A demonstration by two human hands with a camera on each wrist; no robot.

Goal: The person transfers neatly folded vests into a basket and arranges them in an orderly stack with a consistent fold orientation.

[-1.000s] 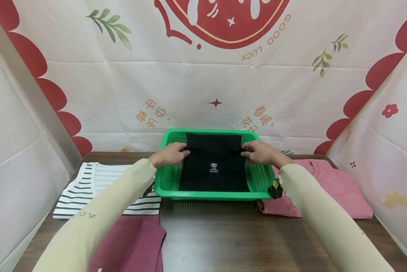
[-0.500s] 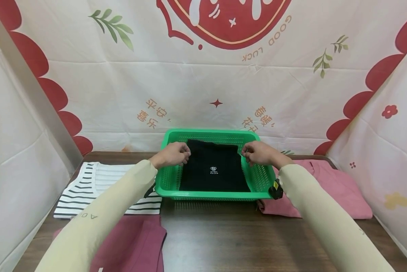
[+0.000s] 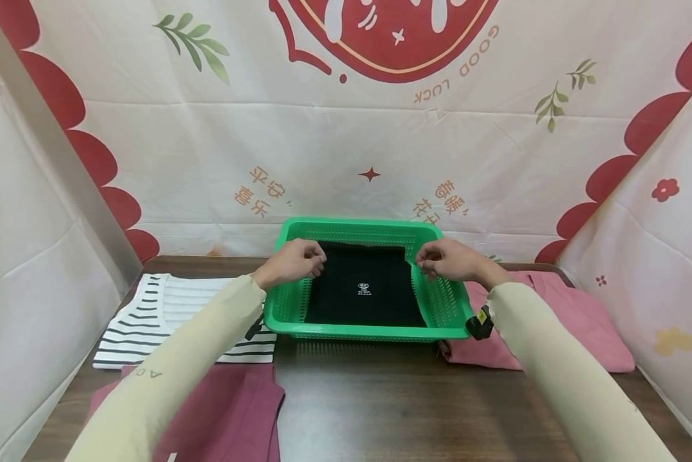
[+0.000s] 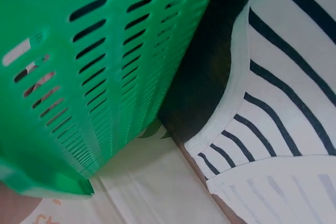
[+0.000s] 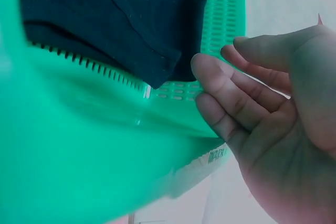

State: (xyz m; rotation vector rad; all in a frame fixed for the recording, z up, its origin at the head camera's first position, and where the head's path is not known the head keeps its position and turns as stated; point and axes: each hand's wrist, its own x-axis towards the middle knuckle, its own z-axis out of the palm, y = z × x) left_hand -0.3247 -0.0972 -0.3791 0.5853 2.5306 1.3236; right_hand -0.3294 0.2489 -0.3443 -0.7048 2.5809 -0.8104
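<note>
A folded black garment [image 3: 360,273] with a small white print lies flat inside a green plastic basket [image 3: 357,332]. My left hand [image 3: 294,262] hovers over the basket's left side beside the garment, its fingers loosely bent with nothing in them. Across from it, my right hand [image 3: 454,260] is over the right side, also holding nothing. In the right wrist view the fingers of the right hand [image 5: 257,93] are relaxed, apart from the corner of the black cloth [image 5: 126,19]. The left wrist view shows the slotted outer wall of the basket [image 4: 89,93], with the left hand mostly hidden.
Left of the basket lies a white-and-black striped shirt [image 3: 132,327], with a maroon garment [image 3: 224,410] in front of it. A folded pink garment [image 3: 571,321] is at the right. All are on a brown wooden table [image 3: 380,398], backed by a printed cloth [image 3: 346,141].
Both hands have let go of the black garment's far edge, which has settled lower in the basket. The right hand has drawn slightly to the right, away from the cloth.
</note>
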